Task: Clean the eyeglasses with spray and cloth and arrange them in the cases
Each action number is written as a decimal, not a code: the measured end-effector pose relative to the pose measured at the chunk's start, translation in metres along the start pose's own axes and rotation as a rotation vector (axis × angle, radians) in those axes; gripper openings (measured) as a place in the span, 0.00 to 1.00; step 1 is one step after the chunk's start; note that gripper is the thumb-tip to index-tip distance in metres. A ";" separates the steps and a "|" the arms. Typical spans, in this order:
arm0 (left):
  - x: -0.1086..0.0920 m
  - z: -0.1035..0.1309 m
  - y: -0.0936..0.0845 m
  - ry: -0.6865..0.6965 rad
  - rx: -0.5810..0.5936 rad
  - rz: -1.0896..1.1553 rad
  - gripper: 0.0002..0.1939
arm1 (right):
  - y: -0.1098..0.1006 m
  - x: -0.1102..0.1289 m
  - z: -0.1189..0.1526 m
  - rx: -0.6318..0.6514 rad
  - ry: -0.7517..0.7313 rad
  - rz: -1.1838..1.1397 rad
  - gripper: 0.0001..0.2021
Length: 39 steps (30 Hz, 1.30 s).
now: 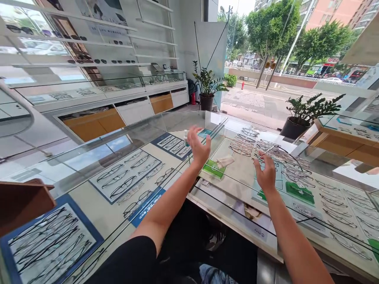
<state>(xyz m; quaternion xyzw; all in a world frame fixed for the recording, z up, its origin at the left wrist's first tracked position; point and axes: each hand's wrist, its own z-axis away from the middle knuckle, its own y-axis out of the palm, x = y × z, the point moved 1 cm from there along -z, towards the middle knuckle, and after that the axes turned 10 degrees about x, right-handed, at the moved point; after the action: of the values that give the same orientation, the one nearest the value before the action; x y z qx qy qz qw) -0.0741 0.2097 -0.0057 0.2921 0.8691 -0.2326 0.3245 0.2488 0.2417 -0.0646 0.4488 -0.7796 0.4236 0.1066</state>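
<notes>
My left hand (199, 148) is raised over the glass counter (174, 175), fingers curved and thumb apart, holding nothing. Beside its fingers stands a small white bottle (186, 138) with a teal lower part, partly covered by the hand. My right hand (266, 171) is closed in a pinch on a thin, pale, rod-like piece (270, 149); its exact kind is too small to make out. Around that hand, rows of eyeglasses (244, 142) lie in the display. Between my hands sits a green box (213, 169) with a beige cloth (225, 161) next to it.
Trays of eyeglasses (126, 175) fill the left side, with a blue printed card (146, 207) nearby. A brown box-like object (23, 205) juts in at far left. Potted plants (206, 85) stand beyond the counter. Shelves of sunglasses (100, 61) line the wall.
</notes>
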 end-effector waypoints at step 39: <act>-0.040 0.002 0.125 -0.399 1.074 1.059 0.41 | -0.012 0.020 -0.013 0.061 0.132 -0.596 0.14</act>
<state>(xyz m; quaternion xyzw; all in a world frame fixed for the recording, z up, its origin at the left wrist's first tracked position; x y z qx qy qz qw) 0.0339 0.2846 -0.0066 0.7378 0.3075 -0.4839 0.3564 0.2438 0.2366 -0.0387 0.6321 -0.5919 0.4252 0.2630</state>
